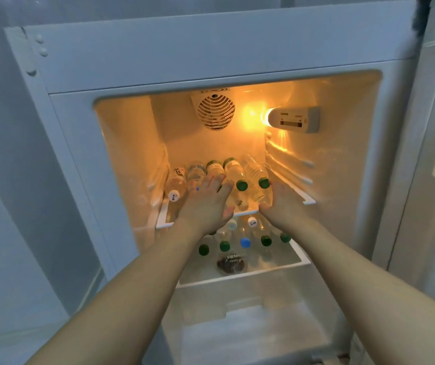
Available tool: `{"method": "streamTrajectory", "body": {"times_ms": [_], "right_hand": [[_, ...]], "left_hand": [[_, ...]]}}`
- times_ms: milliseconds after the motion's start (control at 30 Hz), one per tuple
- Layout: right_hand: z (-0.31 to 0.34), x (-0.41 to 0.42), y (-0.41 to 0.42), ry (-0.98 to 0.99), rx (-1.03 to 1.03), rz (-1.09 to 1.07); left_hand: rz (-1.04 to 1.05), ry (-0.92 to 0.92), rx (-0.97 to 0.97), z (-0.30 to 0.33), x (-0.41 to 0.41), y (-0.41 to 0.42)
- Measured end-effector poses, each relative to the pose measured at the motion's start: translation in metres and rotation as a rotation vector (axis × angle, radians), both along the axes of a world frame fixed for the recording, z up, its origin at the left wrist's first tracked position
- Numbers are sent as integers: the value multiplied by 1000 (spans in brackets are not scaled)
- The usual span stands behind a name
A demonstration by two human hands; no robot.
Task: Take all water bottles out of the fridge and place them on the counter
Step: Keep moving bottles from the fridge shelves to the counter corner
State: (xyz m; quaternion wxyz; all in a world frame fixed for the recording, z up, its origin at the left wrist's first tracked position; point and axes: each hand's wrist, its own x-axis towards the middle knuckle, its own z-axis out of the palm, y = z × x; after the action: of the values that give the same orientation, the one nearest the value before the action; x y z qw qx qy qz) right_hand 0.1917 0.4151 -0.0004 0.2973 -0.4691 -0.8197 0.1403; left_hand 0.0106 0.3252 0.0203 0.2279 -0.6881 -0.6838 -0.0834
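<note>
Head view, fridge interior. The fridge (211,61) is seen open and lit from within.

Upper shelf (307,200): five water bottles (233,171) are laid on their sides in a row, caps toward the opening; green caps at the right, one white-capped bottle (175,184) at the far left.

Lower shelf (298,260): more bottles are held here, shown by green caps, a blue cap (245,242) and two white caps; the bodies are too blurred to count. A dark item (230,264) lies at its front.

Left hand (208,200): fingers are spread and straight, laid over the middle bottles of the upper row; nothing is gripped.

Right hand (282,200): relaxed and open, fingertips near the rightmost green cap (263,183); contact cannot be told. Nothing is held.

The desk is not shown.

Risks, as judged:
- Bottles on their sides are free to roll; if one is drawn out, its neighbours may be released and carried over the shelf edge.
- Chilled plastic may be slick, so a loose grip could be lost.
- The far-left bottle, partly tucked at the wall, may be overlooked.
</note>
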Motion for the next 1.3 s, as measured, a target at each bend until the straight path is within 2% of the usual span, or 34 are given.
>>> {"method": "streamTrajectory", "body": {"times_ms": [200,333,500,700,833,933,1000,1100,1300], "right_hand": [[1,-20,50,18,-39,-28],[1,-34,83,19,-104,-28],[-11,-48,114,-23,-139,-126],[-17,-53,135,30,-10,-130],[-18,-50,138,133,-5,-131],[-13,-46,132,281,17,-121],[-7,-42,123,437,30,-110],[3,-35,111,663,40,-96],[42,-28,88,807,186,-37]], "left_hand": [[-62,51,-45,-1,-15,64],[-81,17,-65,-1,-25,103],[-78,27,-134,-4,-34,140],[-160,84,-94,-11,-34,161],[-183,62,-90,-14,-28,165],[-184,38,-88,-14,-27,163],[-201,-32,-63,-11,-27,157],[-242,-235,14,0,-28,152],[-216,-791,96,41,-21,137]]}}
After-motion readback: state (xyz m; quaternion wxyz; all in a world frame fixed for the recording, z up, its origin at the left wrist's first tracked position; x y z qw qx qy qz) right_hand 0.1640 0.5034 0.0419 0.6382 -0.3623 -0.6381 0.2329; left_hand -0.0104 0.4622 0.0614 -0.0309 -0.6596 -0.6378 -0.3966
